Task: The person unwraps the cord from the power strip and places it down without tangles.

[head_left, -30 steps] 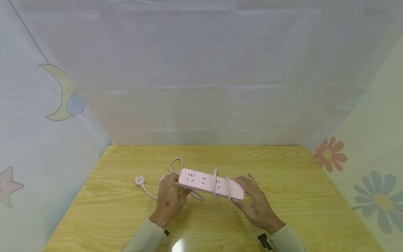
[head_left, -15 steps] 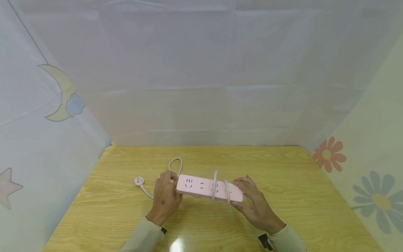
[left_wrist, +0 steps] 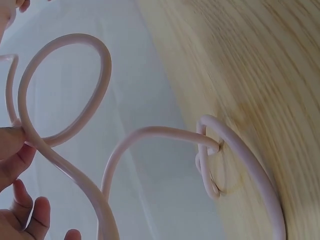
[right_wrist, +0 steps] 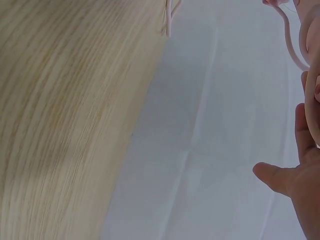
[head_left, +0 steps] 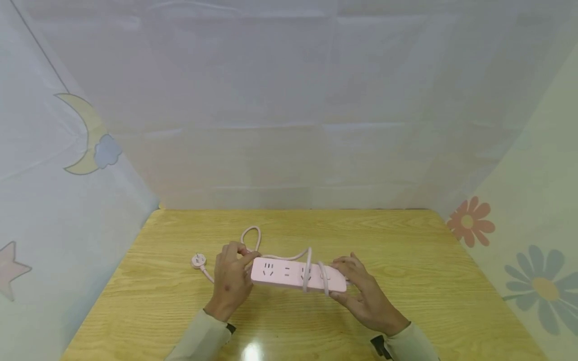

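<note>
A pink power strip (head_left: 277,276) is held up over the table, socket face towards me, its right end slightly lower. Its pink cord (head_left: 306,273) wraps round the right half in two turns. My right hand (head_left: 366,296) grips the right end between thumb and fingers. At the left end, my left hand (head_left: 232,281) pinches the cord, as the left wrist view shows at the fingertips (left_wrist: 15,142), with a loop of cord (left_wrist: 106,65) standing above them. In the right wrist view, my right hand (right_wrist: 305,190) shows at the edge with cord crossing it.
The cord's round plug (head_left: 198,260) lies pins up on the wooden table (head_left: 384,235), left of my left hand. Another cord loop (head_left: 259,235) lies behind that hand. Pale cloth walls (head_left: 289,125) stand at the back and both sides.
My left hand has moved left and now pinches the cord. A stretch of cord has come into view behind the strip. The strip has sunk slightly and lies more level.
</note>
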Available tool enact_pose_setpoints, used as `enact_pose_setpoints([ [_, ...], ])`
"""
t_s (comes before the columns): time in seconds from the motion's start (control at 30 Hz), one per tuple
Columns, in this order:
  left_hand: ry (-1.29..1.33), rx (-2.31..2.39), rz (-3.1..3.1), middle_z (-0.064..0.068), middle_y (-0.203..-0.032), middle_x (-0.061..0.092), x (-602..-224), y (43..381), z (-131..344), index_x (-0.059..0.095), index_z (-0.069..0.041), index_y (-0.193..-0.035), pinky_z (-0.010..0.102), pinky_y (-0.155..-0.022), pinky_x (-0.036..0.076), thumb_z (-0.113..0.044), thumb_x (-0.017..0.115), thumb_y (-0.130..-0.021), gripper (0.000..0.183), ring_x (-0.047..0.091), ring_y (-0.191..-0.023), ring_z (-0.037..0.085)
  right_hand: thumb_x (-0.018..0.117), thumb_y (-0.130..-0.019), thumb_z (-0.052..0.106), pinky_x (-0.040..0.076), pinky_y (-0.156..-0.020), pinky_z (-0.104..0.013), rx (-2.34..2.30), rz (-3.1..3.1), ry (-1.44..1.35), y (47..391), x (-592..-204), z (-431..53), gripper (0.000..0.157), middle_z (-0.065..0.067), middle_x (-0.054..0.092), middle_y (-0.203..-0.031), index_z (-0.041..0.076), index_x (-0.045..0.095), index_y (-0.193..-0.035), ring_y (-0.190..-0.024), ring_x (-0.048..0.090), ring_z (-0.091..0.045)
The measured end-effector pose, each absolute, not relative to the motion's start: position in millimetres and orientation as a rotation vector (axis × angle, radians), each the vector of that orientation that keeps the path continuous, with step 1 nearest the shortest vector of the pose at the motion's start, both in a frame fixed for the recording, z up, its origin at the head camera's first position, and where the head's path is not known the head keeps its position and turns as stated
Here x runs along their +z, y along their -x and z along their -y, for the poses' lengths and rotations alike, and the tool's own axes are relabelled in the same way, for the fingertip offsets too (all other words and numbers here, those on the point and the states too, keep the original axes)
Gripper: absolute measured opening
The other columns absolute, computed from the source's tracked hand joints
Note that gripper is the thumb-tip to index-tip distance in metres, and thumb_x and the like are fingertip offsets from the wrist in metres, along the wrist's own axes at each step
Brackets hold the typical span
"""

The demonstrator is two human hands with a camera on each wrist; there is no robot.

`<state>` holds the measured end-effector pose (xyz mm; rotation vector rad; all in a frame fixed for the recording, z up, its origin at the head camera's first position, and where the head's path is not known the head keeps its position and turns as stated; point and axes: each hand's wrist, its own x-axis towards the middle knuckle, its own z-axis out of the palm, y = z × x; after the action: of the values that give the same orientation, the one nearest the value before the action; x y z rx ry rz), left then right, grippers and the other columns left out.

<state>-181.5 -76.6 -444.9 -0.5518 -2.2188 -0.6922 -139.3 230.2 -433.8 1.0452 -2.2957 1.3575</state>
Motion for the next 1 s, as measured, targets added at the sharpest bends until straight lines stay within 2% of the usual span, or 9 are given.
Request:
enact_pose_setpoints([
  [0.27, 0.541, -0.740, 2.143, 0.006, -0.087, 0.052, -445, 183, 80, 0.079, -0.005, -0.082, 0.042, -0.069, 0.037, -0.019, 0.083, -0.076, 0.016, 0.050, -0.080, 0.025, 0.074, -0.088, 0.001, 0.008, -0.109, -0.071, 1.368, 2.386, -1.003, 138, -434, -230, 0.051, -0.001, 0.063, -0.126, 0.011, 0.057, -0.135, -0.124, 0.046, -0.023],
  [0.5, 0.560, -0.740, 2.076, 0.009, -0.087, 0.053, -441, 185, 83, 0.079, -0.005, -0.083, 0.043, -0.067, 0.038, -0.034, 0.069, -0.091, 0.032, 0.052, -0.080, 0.027, 0.074, -0.087, 0.001, 0.009, -0.102, -0.079, 1.346, 2.352, -1.041, 137, -432, -230, 0.050, -0.005, 0.064, -0.124, 0.006, 0.058, -0.134, -0.123, 0.047, -0.026],
  [0.57, 0.558, -0.742, 2.071, 0.009, -0.087, 0.053, -440, 185, 84, 0.079, -0.005, -0.083, 0.043, -0.067, 0.037, -0.033, 0.070, -0.091, 0.030, 0.052, -0.080, 0.028, 0.074, -0.087, 0.001, 0.010, -0.102, -0.079, 1.343, 2.353, -1.042, 137, -432, -230, 0.050, -0.005, 0.065, -0.123, 0.006, 0.058, -0.134, -0.122, 0.048, -0.027],
  [0.73, 0.546, -0.737, 2.071, 0.009, -0.087, 0.052, -439, 185, 85, 0.079, -0.006, -0.084, 0.042, -0.066, 0.036, -0.021, 0.079, -0.079, 0.015, 0.051, -0.079, 0.028, 0.075, -0.087, 0.004, 0.012, -0.103, -0.079, 1.334, 2.380, -1.020, 136, -432, -230, 0.050, -0.004, 0.064, -0.124, 0.010, 0.058, -0.134, -0.121, 0.048, -0.027],
  [1.0, 0.528, -0.748, 2.052, 0.009, -0.086, 0.051, -436, 185, 88, 0.079, -0.004, -0.084, 0.043, -0.067, 0.036, -0.013, 0.085, -0.074, 0.015, 0.051, -0.080, 0.029, 0.076, -0.087, 0.005, 0.012, -0.104, -0.077, 1.295, 2.382, -1.019, 136, -432, -231, 0.050, -0.004, 0.064, -0.123, 0.011, 0.058, -0.134, -0.120, 0.050, -0.026],
])
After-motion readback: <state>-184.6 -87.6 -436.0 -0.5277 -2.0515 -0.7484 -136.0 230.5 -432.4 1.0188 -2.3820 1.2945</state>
